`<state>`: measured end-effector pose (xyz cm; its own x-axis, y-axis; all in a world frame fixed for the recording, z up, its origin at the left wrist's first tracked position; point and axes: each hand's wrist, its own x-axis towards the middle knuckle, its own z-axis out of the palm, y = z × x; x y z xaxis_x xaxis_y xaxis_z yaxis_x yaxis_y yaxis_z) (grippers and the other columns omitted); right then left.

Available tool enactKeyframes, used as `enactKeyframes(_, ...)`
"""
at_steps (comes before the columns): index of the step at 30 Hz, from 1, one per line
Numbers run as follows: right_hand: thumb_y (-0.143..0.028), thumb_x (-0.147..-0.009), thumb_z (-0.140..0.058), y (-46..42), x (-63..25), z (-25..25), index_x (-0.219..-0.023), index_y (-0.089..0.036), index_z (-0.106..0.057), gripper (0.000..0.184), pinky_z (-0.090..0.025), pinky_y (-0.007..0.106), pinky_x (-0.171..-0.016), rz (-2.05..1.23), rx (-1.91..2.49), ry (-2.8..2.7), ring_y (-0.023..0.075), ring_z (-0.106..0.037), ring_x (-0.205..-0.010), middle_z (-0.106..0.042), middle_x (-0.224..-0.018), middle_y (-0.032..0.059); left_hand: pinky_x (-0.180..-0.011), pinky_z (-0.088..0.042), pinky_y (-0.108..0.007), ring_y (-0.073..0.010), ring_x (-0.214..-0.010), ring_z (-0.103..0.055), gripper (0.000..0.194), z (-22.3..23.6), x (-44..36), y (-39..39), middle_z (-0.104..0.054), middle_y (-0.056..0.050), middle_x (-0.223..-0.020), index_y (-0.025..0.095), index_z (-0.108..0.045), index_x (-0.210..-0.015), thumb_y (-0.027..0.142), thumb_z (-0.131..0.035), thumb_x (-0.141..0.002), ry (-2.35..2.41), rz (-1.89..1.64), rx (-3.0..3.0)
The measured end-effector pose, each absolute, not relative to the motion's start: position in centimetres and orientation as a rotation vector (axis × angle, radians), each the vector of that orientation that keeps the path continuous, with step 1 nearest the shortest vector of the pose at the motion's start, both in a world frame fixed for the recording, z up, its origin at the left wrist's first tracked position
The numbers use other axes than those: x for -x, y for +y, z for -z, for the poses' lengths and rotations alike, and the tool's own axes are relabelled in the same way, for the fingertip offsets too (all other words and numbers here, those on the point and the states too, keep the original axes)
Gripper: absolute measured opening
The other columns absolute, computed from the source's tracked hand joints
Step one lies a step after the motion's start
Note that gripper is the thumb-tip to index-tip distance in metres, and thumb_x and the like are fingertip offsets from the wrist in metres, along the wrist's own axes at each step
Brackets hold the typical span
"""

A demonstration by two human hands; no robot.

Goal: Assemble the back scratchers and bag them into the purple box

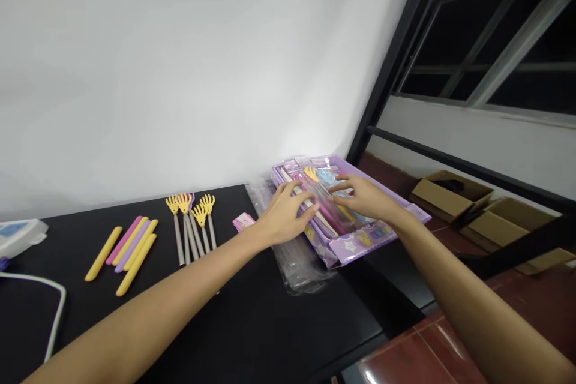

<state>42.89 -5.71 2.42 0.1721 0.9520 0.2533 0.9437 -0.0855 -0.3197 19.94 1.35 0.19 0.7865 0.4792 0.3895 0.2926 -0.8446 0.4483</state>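
Wrapped and loose back scratchers, with both my hands over the purple box

The purple box (360,248) lies toward the desk's right end, near its far edge, with packets inside. My left hand (284,216) reaches over its left side, part open, a gap between thumb and fingers. My right hand (360,195) arches above the packets, fingers loosely bent; whether it pinches any film, I cannot tell. Between them lies a wrapped yellow-headed scratcher (311,173).

As judged from this arrangement, the work is partway: the loose scratchers (186,228) and coloured sleeves (135,252) lie as separate groups left of centre on the black desk (252,336), no sleeve on the bare rods, while the box holds wrapped pieces. How many pieces remain to be handled cannot be read here.

Orientation: the wrapped scratcher's head points toward the far wall (180,72), its long axis slanting from the box's far left toward its near right. The loose scratchers' heads also face the desk's far edge, rods running nearly front to back; the sleeves slant from near left to far right. Clear plastic bags (299,264) lie partly beneath the box, beside a pink card (243,221).
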Motion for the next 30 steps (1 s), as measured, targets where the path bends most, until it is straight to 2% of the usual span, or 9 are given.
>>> enactKeyframes(3,-0.028,-0.085,-0.066,-5.0,-40.3,-4.1,-0.094,-0.018,-0.081,0.021,-0.049,0.045,-0.1,0.123,1.968,-1.805,0.0317,-0.067,-0.113,-0.073,-0.119,0.0134,-0.118,-0.034,-0.045,-0.0269,-0.137,-0.044,0.036,-0.7,-18.2,1.6,-0.056,-0.012,-0.137,0.019,-0.068,-0.12,0.039,-0.044,-0.102,0.536,-0.784,-2.673)
enactKeyframes(6,-0.029,-0.087,-0.064,-3.9,-36.0,-6.8,-0.093,-0.02,-0.08,0.02,-0.053,0.037,-0.088,0.043,1.761,-1.837,0.025,-0.071,-0.096,-0.078,-0.102,0.0075,-0.113,-0.041,-0.04,-0.0233,-0.124,-0.056,0.033,-2.2,-14.7,2.8,-0.063,-0.01,-0.129,0.018,-0.067,-0.12,0.033,-0.045,-0.102,0.546,-0.801,-2.688)
enactKeyframes(10,-0.026,-0.086,-0.064,-2.1,-29.2,-10.1,-0.088,-0.018,-0.078,0.017,-0.051,0.03,-0.077,-0.167,1.509,-1.983,0.0194,-0.07,-0.084,-0.078,-0.09,0.0048,-0.09,-0.052,-0.035,-0.0216,-0.097,-0.066,0.029,-4.3,-7.8,4.8,-0.071,-0.008,-0.105,0.019,-0.071,-0.11,0.031,-0.047,-0.099,0.778,-0.719,-2.684)
enactKeyframes(14,-0.024,-0.084,-0.064,0.0,-22.8,-9.6,-0.086,-0.017,-0.076,0.014,-0.049,0.027,-0.068,-0.289,1.455,-1.953,0.0176,-0.07,-0.074,-0.076,-0.079,0.0047,-0.076,-0.05,-0.032,-0.0193,-0.079,-0.065,0.032,-3.9,-1.2,5.4,-0.071,-0.006,-0.092,0.019,-0.072,-0.104,0.032,-0.043,-0.099,1.063,-0.662,-2.649)
enactKeyframes(17,-0.021,-0.08,-0.064,1.2,-19.2,-6.1,-0.081,-0.019,-0.072,0.008,-0.044,0.027,-0.061,-0.357,1.617,-1.925,0.0174,-0.066,-0.065,-0.073,-0.071,0.0045,-0.082,-0.051,-0.034,-0.0214,-0.089,-0.064,0.032,-1.8,2.1,4.9,-0.07,-0.008,-0.102,0.02,-0.071,-0.11,0.031,-0.043,-0.099,1.226,-0.661,-2.685)
enactKeyframes(20,-0.02,-0.077,-0.064,1.3,-17.4,-2.2,-0.08,-0.02,-0.066,0.004,-0.041,0.028,-0.06,-0.342,1.757,-1.935,0.0179,-0.064,-0.064,-0.072,-0.072,0.0041,-0.097,-0.047,-0.043,-0.0283,-0.111,-0.055,0.031,0.3,4.3,4.2,-0.068,-0.011,-0.112,0.023,-0.07,-0.115,0.034,-0.045,-0.1,1.459,-0.689,-2.75)
enactKeyframes(23,-0.022,-0.075,-0.063,0.6,-17.2,0.5,-0.083,-0.022,-0.063,0.008,-0.038,0.028,-0.06,-0.362,1.77,-1.972,0.0171,-0.061,-0.065,-0.069,-0.073,0.0014,-0.101,-0.045,-0.048,-0.0327,-0.124,-0.047,0.035,0.9,5.6,3.5,-0.066,-0.012,-0.121,0.023,-0.069,-0.117,0.039,-0.042,-0.101,1.645,-0.6,-2.714)
enactKeyframes(27,-0.019,-0.071,-0.061,-0.1,-17.5,1.5,-0.086,-0.022,-0.06,0.015,-0.037,0.027,-0.06,-0.386,1.812,-1.99,0.0163,-0.06,-0.066,-0.066,-0.073,-0.0007,-0.09,-0.048,-0.056,-0.0401,-0.122,-0.048,0.043,0.2,6.2,2.7,-0.059,-0.015,-0.13,0.024,-0.065,-0.127,0.044,-0.037,-0.102,1.89,-0.39,-2.543)
enactKeyframes(30,-0.018,-0.069,-0.06,-0.1,-17.4,1.4,-0.096,-0.022,-0.06,0.026,-0.037,0.028,-0.061,-0.31,1.924,-1.963,0.0181,-0.06,-0.067,-0.066,-0.071,-0.0002,-0.085,-0.047,-0.063,-0.0441,-0.113,-0.053,0.053,-0.1,6.2,2.4,-0.059,-0.017,-0.129,0.027,-0.057,-0.138,0.053,-0.028,-0.102,1.989,-0.244,-2.421)
